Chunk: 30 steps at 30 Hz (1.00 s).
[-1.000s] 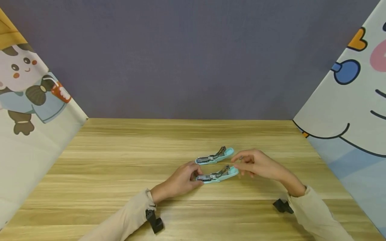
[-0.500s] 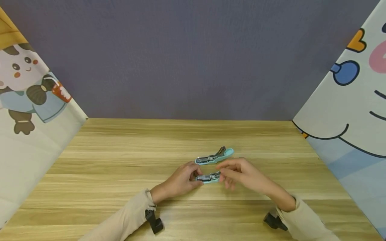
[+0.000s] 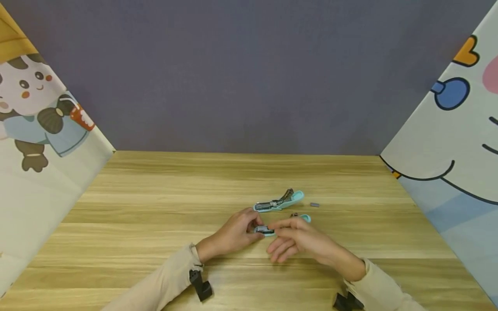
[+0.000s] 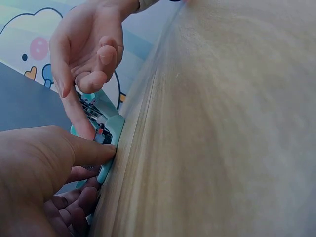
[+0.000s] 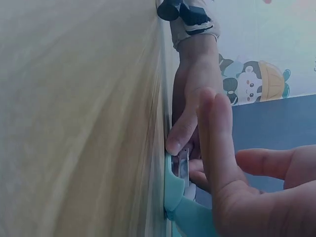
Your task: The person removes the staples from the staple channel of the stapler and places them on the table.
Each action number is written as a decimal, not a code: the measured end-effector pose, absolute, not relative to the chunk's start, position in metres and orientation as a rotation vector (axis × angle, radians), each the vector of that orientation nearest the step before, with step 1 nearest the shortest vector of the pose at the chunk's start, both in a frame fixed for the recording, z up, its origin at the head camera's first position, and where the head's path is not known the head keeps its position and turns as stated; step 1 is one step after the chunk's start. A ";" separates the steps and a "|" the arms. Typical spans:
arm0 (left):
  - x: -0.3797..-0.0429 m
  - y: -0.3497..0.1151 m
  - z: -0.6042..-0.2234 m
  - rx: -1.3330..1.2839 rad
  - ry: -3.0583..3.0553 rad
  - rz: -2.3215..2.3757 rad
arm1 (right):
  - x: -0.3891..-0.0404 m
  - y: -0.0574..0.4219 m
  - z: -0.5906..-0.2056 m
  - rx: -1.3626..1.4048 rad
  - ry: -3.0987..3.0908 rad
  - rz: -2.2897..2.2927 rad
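Note:
A teal stapler (image 3: pixel 265 233) lies opened out on the wooden table, nearest the person. My left hand (image 3: pixel 229 233) grips its left end between thumb and fingers. Over the stapler's middle is my right hand (image 3: pixel 305 242), covering part of it. In the left wrist view, the right index finger (image 4: pixel 79 116) reaches straight down to the metal channel of the stapler (image 4: pixel 117 127), while the other fingers bend loosely. The right wrist view shows the left thumb (image 5: pixel 180 136) at the stapler's end (image 5: pixel 174 190). Whether the right fingertip presses is hard to tell.
A second teal stapler (image 3: pixel 297 197), also opened, lies just behind the first. To its right is a small grey strip (image 3: pixel 314 204), apparently staples. A dark grey panel (image 3: pixel 249 77) rises at the table's far edge, and printed panels (image 3: pixel 435 142) flank both sides.
My right hand has moved left and nearer the person, from the stapler's right end to its metal channel. The small grey strip is now plainly visible. My left hand keeps its hold.

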<state>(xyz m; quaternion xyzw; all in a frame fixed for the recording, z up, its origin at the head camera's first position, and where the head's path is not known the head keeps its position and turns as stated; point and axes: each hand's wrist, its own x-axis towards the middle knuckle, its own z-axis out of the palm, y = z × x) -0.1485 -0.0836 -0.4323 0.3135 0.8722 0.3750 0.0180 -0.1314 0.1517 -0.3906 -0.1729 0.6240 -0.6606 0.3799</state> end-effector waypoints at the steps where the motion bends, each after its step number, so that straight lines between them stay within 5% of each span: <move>1: -0.148 -0.084 -0.432 0.974 2.710 1.164 | -0.131 0.151 -0.391 -0.425 1.585 -1.691; 30: -0.149 -0.084 -0.433 0.958 2.709 1.207 | -0.119 0.126 -0.407 -0.246 1.724 -1.846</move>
